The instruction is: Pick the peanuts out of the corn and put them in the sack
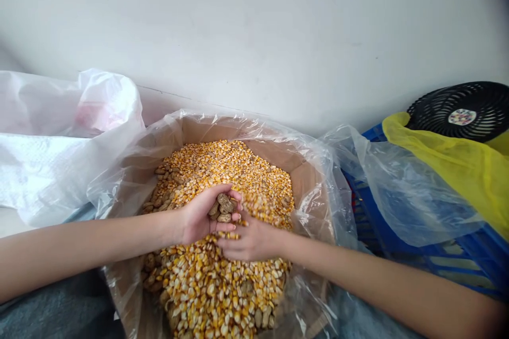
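A cardboard box [210,130] lined with clear plastic [318,169] is filled with yellow dried corn kernels [214,296]. Both my hands are over its middle. My left hand [202,217] is cupped around several peanuts in their shells [224,211]. My right hand [250,238] lies palm down against the left hand's fingertips, its fingers apart and holding nothing I can make out. Blurred kernels [256,204] show just beyond it. More shelled-looking brown peanut pods [163,185] lie among the corn along the box's left side.
A white woven sack [51,169] with a plastic bag lies left of the box. To the right are a blue plastic crate [437,259], a yellow bag [449,169] and a black round fan [461,111]. A white wall [254,26] stands behind.
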Available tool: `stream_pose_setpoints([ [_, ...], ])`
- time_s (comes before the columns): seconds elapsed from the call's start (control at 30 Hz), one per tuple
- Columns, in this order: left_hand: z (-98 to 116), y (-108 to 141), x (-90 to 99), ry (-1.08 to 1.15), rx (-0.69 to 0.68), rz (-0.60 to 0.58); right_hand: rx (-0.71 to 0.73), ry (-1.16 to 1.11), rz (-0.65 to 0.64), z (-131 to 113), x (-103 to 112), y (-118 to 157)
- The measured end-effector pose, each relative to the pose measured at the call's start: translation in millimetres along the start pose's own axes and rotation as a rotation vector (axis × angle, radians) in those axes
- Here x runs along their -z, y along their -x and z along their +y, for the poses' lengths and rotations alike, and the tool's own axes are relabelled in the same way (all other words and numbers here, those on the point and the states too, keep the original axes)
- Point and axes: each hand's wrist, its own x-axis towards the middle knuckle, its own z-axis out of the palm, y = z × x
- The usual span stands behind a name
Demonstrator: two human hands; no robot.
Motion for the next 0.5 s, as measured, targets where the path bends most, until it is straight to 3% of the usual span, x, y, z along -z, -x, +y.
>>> stream_pose_setpoints([
  [0.1,5.0,0.2,0.4,-0.003,-0.042,0.014,-0.218,0.037,-0.096,39.3,1.6,-0.8],
  [0.2,9.5,-0.9,2.5,-0.013,-0.082,0.041,-0.492,0.048,-0.188,67.9,21.0,-5.3],
  [0.27,12.2,-3.3,6.2,-0.007,-0.1,0.061,-0.68,0.071,-0.208,69.2,40.8,-6.8],
  [0.37,16.5,-8.7,14.1,0.018,-0.128,0.096,-0.861,0.155,-0.284,36.4,66.3,-8.8],
  [0.43,19.5,-12.1,19.0,0.032,-0.148,0.116,-0.744,0.097,-0.396,-2.1,70.4,-13.9],
  [0.5,22.1,-14.5,22.0,0.039,-0.166,0.144,-0.417,-0.024,-0.326,-42.2,59.4,-22.9],
])
